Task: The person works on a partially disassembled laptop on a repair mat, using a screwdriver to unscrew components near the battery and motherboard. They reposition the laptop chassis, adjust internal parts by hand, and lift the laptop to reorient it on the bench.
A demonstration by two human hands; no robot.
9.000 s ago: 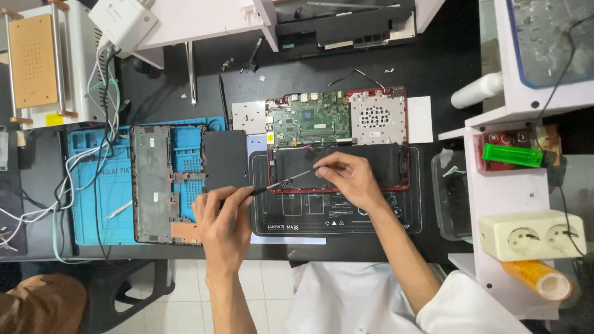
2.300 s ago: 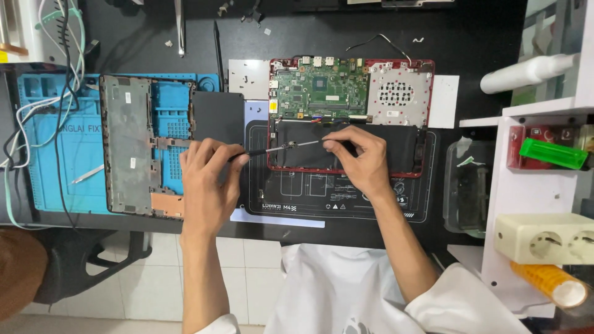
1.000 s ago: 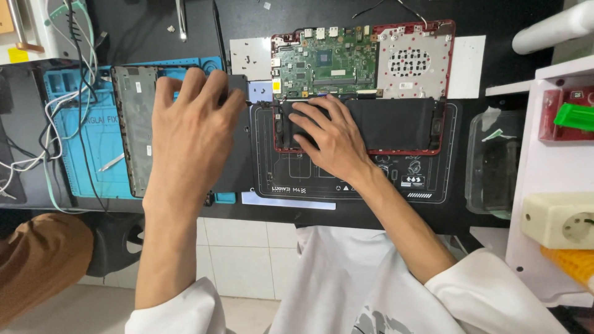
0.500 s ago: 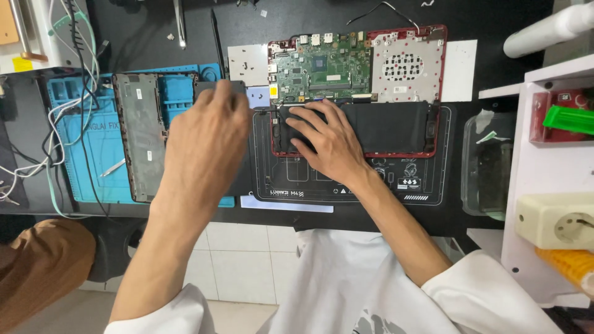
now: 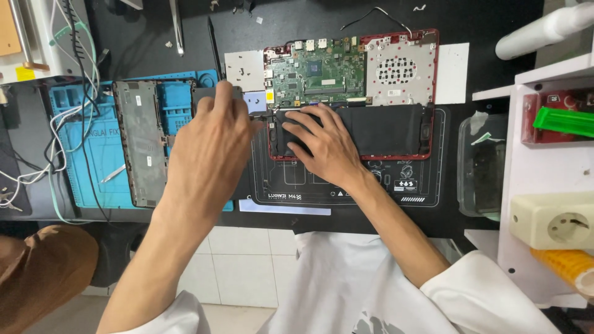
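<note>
pressing flat on the black battery (image 5: 377, 130), right hand (image 5: 325, 145) open; left hand (image 5: 210, 145) grip unclear.

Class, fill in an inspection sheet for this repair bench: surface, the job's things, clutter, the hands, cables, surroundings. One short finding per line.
Surface: black bench with a black work mat and a blue mat.
Job's things: opened red-edged laptop base, green circuit board exposed, black battery along its near edge.
Clutter: grey cover panel on the blue mat; clear plastic box at the right.
Hands: left hand over a dark flat piece, grip unclear; right hand flat on the battery's left end.
Cables: white and green wires trailing over the blue mat.
Surroundings: white shelf holding a cream socket block; tiled floor below.
</note>
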